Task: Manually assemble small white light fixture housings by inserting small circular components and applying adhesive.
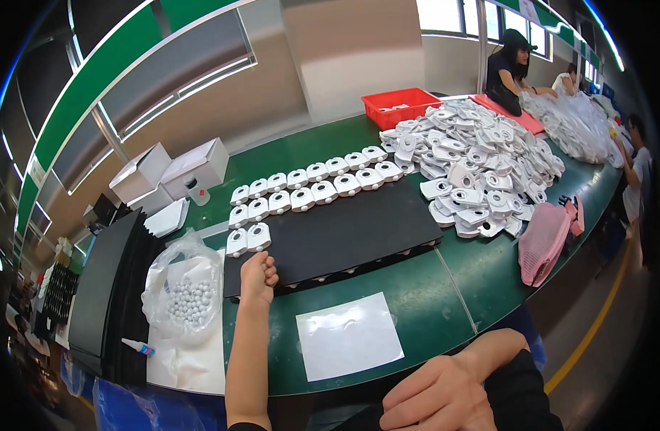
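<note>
My left hand (259, 277) is curled closed over the near left part of a flat black board (344, 237). Its fingertips are turned in, so anything inside cannot be made out. Just beyond it, two white plastic parts (258, 236) with round dark openings begin a short row. Two longer rows of the same parts (323, 191) stretch behind, across the board's far side. Low in the view, close to my body, my right hand (438, 395) hangs with loosely bent fingers slightly apart, and nothing shows in it. A white sheet (350, 335) lies between my hands.
A big heap of white parts (481, 165) covers the table's right side, near a red bin (400, 108) and a pink mesh item (544, 241). On the left are a bag of small white balls (190, 298), a glue tube (138, 347) and stacked black boards (104, 294). Other people sit far right.
</note>
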A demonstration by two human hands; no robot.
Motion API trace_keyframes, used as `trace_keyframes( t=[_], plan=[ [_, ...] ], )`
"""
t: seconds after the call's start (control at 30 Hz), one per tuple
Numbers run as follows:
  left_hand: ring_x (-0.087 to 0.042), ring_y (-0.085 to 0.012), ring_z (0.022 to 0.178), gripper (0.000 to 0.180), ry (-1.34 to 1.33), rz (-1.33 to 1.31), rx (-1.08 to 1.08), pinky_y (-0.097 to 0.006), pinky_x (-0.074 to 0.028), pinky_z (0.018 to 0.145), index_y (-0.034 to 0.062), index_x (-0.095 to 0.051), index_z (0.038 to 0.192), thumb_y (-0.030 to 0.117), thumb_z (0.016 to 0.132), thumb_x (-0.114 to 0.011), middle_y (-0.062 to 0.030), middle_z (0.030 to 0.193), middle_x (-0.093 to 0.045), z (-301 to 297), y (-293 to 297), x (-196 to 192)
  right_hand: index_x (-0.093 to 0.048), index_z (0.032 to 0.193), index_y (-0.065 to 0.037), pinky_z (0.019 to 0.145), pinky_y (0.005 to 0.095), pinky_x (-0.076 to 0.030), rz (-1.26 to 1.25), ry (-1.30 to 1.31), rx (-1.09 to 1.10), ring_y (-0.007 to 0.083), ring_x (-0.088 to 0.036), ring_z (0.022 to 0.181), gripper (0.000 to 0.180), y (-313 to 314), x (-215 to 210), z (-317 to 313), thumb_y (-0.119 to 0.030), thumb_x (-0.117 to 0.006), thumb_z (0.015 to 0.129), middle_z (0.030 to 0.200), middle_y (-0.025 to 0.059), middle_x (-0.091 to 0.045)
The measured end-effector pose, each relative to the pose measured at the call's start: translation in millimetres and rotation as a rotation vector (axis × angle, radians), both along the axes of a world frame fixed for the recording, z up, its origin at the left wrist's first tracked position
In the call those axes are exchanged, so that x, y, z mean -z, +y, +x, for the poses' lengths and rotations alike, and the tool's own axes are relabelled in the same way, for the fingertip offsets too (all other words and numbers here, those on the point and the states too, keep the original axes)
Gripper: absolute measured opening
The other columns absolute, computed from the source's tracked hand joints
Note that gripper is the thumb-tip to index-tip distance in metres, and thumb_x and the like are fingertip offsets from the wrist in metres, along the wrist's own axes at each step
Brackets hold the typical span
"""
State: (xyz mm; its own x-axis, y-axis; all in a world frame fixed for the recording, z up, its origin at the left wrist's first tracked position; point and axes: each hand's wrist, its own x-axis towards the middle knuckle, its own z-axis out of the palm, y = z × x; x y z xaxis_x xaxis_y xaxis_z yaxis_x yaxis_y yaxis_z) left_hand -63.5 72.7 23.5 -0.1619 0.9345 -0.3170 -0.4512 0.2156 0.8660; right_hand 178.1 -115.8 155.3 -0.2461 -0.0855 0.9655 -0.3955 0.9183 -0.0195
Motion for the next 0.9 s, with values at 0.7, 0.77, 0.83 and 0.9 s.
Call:
trace_keyframes(
  t=[0.7,0.77,0.83,0.9],
  plan=[
    [-0.043,-0.0133,0.062,0.046,-0.372,-0.062,0.502,-0.019,-0.030,0.042,-0.0005,-0.040,0.116,-0.007,0.070,-0.042,-0.0103,0.090,-0.050,50.5,-61.3,-10.9,-0.060,0.091,-0.006,0.064,0.0321,-0.049,-0.598,-0.413,1.254,0.0247,-0.060,0.074,0.017,88.2,49.1,112.7,-0.010,-0.062,0.074,0.089,0.0100,-0.062],
    [-0.044,-0.0149,0.062,0.043,-0.436,-0.080,0.544,-0.020,-0.031,0.042,0.0005,-0.042,0.109,-0.009,0.067,-0.041,-0.0121,0.093,-0.051,63.6,-66.5,-9.8,-0.061,0.095,-0.005,0.068,0.0369,-0.047,-0.618,-0.447,1.698,0.0283,-0.060,0.079,0.024,121.5,78.5,194.6,-0.016,-0.064,0.074,0.093,0.0112,-0.062],
    [-0.044,-0.0159,0.063,0.043,-0.450,-0.093,0.558,-0.020,-0.032,0.042,0.0013,-0.043,0.104,-0.011,0.063,-0.041,-0.0129,0.092,-0.051,76.3,-69.7,-6.3,-0.062,0.089,-0.003,0.068,0.0396,-0.047,-0.832,-0.711,2.043,0.0303,-0.060,0.081,0.035,134.4,93.1,269.1,-0.033,-0.065,0.073,0.089,0.0148,-0.062],
    [-0.044,-0.0165,0.065,0.043,-0.467,-0.089,0.543,-0.021,-0.032,0.042,0.0019,-0.043,0.101,-0.012,0.060,-0.040,-0.0138,0.092,-0.050,75.6,-71.7,-2.6,-0.063,0.086,-0.001,0.068,0.0402,-0.048,-0.964,-0.855,2.132,0.0313,-0.061,0.081,0.043,145.1,96.1,280.7,-0.041,-0.065,0.072,0.084,0.0169,-0.063]
  ],
)
